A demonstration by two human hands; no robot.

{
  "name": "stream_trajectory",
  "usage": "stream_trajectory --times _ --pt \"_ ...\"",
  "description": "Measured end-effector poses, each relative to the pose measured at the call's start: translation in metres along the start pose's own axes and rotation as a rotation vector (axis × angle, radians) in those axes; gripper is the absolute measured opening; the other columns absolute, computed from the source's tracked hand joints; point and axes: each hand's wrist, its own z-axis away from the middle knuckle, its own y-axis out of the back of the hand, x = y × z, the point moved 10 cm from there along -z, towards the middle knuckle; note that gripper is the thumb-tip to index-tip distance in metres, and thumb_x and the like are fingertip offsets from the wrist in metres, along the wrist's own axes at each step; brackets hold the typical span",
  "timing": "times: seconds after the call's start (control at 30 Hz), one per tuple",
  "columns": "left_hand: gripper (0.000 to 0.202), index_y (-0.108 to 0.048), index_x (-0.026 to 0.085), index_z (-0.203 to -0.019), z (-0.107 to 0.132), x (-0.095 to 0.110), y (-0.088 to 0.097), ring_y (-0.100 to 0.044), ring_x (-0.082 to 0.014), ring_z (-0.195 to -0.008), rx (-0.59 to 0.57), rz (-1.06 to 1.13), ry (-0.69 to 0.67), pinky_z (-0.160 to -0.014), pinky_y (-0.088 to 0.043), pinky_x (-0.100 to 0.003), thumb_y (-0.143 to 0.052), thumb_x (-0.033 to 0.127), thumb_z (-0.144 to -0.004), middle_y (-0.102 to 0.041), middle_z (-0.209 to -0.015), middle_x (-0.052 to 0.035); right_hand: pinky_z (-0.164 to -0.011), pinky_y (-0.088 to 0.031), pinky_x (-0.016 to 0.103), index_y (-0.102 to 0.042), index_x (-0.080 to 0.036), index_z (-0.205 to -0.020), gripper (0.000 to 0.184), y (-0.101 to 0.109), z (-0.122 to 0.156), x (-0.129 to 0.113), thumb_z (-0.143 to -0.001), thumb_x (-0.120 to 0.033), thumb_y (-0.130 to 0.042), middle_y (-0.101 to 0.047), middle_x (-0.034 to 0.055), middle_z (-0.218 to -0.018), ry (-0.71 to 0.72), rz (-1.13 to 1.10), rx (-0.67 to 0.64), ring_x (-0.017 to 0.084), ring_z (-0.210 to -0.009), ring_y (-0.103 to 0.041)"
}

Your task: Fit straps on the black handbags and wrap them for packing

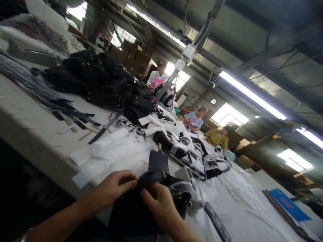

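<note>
Left hand (120, 186): thumb and fingers pinch the black bag (128, 213) at its strap (152, 177).
Right hand (161, 203): grasps the same bag beside the strap; I cannot see every fingertip.
Bag position: near edge of the desk (42, 119), beneath both hands.
Flap (158, 163): black, gold-coloured clasp, just beyond the strap.
White sheets (111, 149): left of the flap.
Bag pile (101, 79): black, far left.
Co-workers: three, far side.
</note>
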Motion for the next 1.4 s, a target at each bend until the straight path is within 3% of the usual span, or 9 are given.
stream_trajectory --times 0.2,0.4,0.53,0.67,0.77,0.87,1.03,1.17,1.4 --pt "0.033 -0.07 0.015 -0.09 0.0 -0.016 0.004 -0.043 -0.0112 -0.057 -0.024 0.042 0.068 -0.051 -0.028 -0.021 -0.067 0.048 -0.084 -0.054 -0.065 0.0059 -0.069 -0.051 0.028 -0.073 -0.013 -0.097 0.025 0.001 0.002 0.006 -0.091 -0.034 -0.062 -0.075 0.006 -0.083 -0.005 -0.035 -0.002 0.024 -0.082 -0.07" --pt "0.024 -0.069 0.016 -0.078 -0.004 -0.013 0.006 -0.055 -0.016 -0.065 0.047 -0.005 0.012 -0.056 -0.037 -0.023 -0.072 0.04 -0.078 -0.065 -0.069 0.0026 -0.085 -0.056 0.036 -0.075 -0.022 -0.104 0.024 0.002 -0.001 -0.003 -0.09 -0.039 -0.065 -0.077 0.006 -0.098 0.05 0.111 -0.02 0.026 -0.095 -0.071" --pt "0.027 -0.07 0.015 -0.076 -0.01 -0.021 0.001 -0.064 -0.0232 -0.074 0.052 -0.021 -0.023 -0.064 -0.046 -0.027 -0.076 0.042 -0.073 -0.071 -0.072 -0.0003 -0.106 -0.046 0.046 -0.073 -0.025 -0.111 0.032 0.008 -0.001 -0.019 -0.083 -0.04 -0.072 -0.073 0.0077 -0.115 0.098 0.267 0.04 0.031 -0.113 -0.066" --pt "0.035 -0.072 0.017 -0.086 -0.016 -0.031 -0.004 -0.068 -0.0274 -0.083 0.041 -0.034 -0.056 -0.07 -0.05 -0.029 -0.075 0.049 -0.075 -0.077 -0.083 -0.0028 -0.105 -0.043 0.058 -0.075 -0.02 -0.111 0.04 0.019 0.002 -0.03 -0.082 -0.047 -0.071 -0.073 0.0148 -0.111 0.104 0.567 0.158 0.041 -0.114 -0.064" --pt "0.038 -0.071 0.017 -0.084 -0.017 -0.031 -0.007 -0.069 -0.0273 -0.082 0.064 -0.055 -0.074 -0.068 -0.05 -0.03 -0.072 0.054 -0.078 -0.076 -0.082 -0.0038 -0.095 -0.049 0.053 -0.075 -0.02 -0.108 0.038 0.024 0.007 -0.037 -0.086 -0.049 -0.065 -0.076 0.0144 -0.098 0.136 0.626 0.192 0.039 -0.103 -0.069" --pt "0.036 -0.07 0.017 -0.087 -0.018 -0.026 -0.011 -0.068 -0.0269 -0.087 0.08 -0.05 -0.096 -0.074 -0.05 -0.03 -0.071 0.052 -0.079 -0.075 -0.086 -0.0035 -0.087 -0.053 0.04 -0.077 -0.024 -0.103 0.026 0.025 0.007 -0.045 -0.085 -0.041 -0.069 -0.078 0.0074 -0.094 0.178 0.434 0.148 0.03 -0.092 -0.072" --pt "0.033 -0.067 0.018 -0.084 -0.02 -0.024 -0.012 -0.066 -0.0237 -0.08 0.106 -0.036 -0.099 -0.069 -0.047 -0.028 -0.068 0.05 -0.082 -0.07 -0.079 -0.0009 -0.075 -0.053 0.027 -0.08 -0.022 -0.09 0.013 0.034 -0.005 -0.029 -0.08 -0.026 -0.072 -0.078 0.001 -0.086 0.054 -0.072 0.114 0.023 -0.087 -0.072" --pt "0.032 -0.064 0.019 -0.083 -0.019 -0.029 -0.007 -0.063 -0.0213 -0.076 0.116 -0.024 -0.098 -0.067 -0.045 -0.027 -0.065 0.051 -0.084 -0.067 -0.077 0.0008 -0.079 -0.053 0.027 -0.08 -0.019 -0.09 0.015 0.038 -0.008 -0.009 -0.076 -0.021 -0.073 -0.077 0.0018 -0.088 0.033 -0.408 0.152 0.022 -0.09 -0.07" --pt "0.038 -0.062 0.019 -0.081 -0.017 -0.048 -0.001 -0.06 -0.0196 -0.068 0.111 0.008 -0.019 -0.061 -0.041 -0.026 -0.067 0.057 -0.08 -0.064 -0.072 0.0017 -0.083 -0.056 0.035 -0.076 -0.017 -0.103 0.038 0.038 -0.011 0.021 -0.074 -0.041 -0.084 -0.078 0.0074 -0.097 -0.004 -0.625 0.199 0.024 -0.089 -0.072"
